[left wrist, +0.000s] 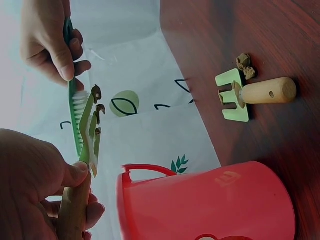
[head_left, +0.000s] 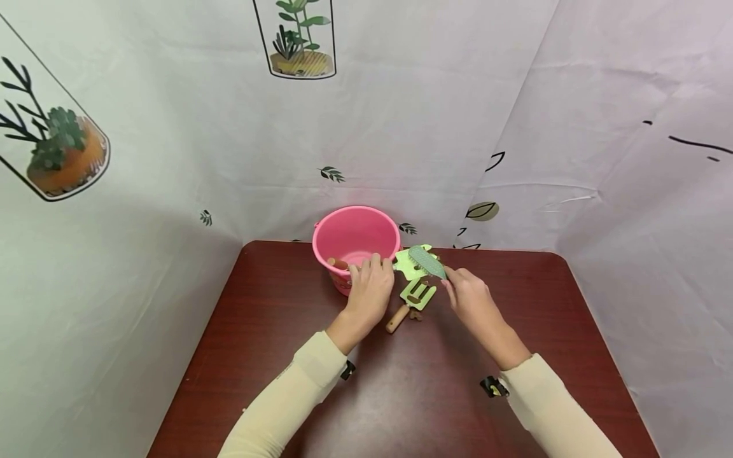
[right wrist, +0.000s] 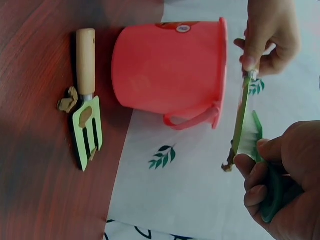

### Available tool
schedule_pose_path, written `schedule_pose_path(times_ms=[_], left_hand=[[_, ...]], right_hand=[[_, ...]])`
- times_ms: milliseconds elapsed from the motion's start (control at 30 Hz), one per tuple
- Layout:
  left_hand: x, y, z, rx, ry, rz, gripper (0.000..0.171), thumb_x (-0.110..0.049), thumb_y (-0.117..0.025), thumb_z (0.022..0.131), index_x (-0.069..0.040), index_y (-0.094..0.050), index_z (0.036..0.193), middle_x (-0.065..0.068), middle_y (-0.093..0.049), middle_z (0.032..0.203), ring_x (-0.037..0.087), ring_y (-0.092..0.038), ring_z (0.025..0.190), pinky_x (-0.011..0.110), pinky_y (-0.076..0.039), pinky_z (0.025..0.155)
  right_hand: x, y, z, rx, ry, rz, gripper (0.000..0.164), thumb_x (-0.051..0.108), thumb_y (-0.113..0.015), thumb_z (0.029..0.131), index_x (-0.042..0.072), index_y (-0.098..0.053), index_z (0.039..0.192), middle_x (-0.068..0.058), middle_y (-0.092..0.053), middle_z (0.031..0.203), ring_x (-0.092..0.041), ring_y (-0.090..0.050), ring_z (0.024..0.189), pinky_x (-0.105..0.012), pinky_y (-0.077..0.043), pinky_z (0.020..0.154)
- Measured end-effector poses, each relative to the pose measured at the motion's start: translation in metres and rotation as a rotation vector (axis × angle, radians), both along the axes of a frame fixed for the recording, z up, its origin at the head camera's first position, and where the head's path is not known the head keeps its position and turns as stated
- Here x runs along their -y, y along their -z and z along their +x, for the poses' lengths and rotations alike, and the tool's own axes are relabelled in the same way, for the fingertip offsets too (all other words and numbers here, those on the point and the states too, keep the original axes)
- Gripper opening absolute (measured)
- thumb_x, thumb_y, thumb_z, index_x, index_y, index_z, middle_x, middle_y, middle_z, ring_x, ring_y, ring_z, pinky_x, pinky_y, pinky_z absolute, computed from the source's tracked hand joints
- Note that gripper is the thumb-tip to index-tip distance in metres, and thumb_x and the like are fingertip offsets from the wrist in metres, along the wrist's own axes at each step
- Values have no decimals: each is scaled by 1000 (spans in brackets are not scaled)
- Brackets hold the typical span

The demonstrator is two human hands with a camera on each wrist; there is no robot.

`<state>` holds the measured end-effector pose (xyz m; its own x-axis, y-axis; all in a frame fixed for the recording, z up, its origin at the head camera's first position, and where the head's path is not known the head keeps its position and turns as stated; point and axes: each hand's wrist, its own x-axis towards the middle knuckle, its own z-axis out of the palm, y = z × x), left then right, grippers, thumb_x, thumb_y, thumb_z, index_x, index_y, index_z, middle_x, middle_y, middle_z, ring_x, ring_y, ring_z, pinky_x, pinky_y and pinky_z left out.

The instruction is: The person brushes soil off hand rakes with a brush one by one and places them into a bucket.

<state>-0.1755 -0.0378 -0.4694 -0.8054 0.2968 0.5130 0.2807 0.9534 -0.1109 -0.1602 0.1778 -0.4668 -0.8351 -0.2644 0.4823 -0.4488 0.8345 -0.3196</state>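
My left hand (head_left: 371, 289) grips the wooden handle (left wrist: 74, 210) of a hand rake with a light green head (head_left: 404, 264). Brown clumps (left wrist: 97, 93) cling to its prong tips in the left wrist view. A green brush (head_left: 428, 262) with white bristles is held by its handle in my right hand (head_left: 472, 298). Its bristles lie against the rake's head, which is raised beside the bucket's rim. On the table below, a light green garden fork (right wrist: 86, 62) with a wooden handle has brown bits on its head.
A pink bucket (left wrist: 200, 205) stands at the back of the dark red table (head_left: 269, 318), left of the fork. Brown crumbs (right wrist: 66, 103) lie beside the fork. Patterned white cloth (head_left: 401, 127) hangs behind the table and along both sides.
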Motion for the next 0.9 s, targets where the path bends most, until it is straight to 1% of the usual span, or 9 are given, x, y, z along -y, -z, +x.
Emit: schedule_pose_path(times_ms=[167,333,500,667,900], left_hand=[[1,-1,1,-24,10,14,17,-8,-52,103,-6,-64,91,7,-57,83,25,-61,74,44,-40,67],[1,-1,1,-48,6,13,20,-9,-50,103,-6,-64,90,7,-56,82,24,-60,72,42,-39,64],[3,-1,1,-55,3,6,19,-9,-51,103,-6,-65,90,6,-56,82,23,-60,73,41,-39,63],[4,0,2,-57,3,7,15,-8,-54,102,-6,-65,91,7,-57,82,24,-60,75,42,-40,62],[5,3,3,-87,9,13,16,-9,-55,101,-6,-66,90,7,-57,81,24,-60,73,41,-39,61]], right_hand=[[-8,1,-2,-16,21,-6,24,0,-72,93,-11,-70,114,-21,-68,88,-35,-70,77,-48,-59,66],[-14,4,-6,-38,31,-27,24,-1,-72,92,-11,-70,113,-22,-68,87,-36,-70,77,-50,-58,67],[-20,8,-8,-42,47,-43,24,-2,-72,92,-12,-70,113,-23,-69,89,-37,-70,79,-52,-59,69],[-26,12,-7,-49,77,-67,24,-2,-72,92,-13,-70,113,-24,-69,89,-37,-69,77,-52,-58,68],[-36,19,-8,-12,96,-64,25,0,-69,95,-14,-69,115,-27,-69,92,-39,-69,80,-53,-57,70]])
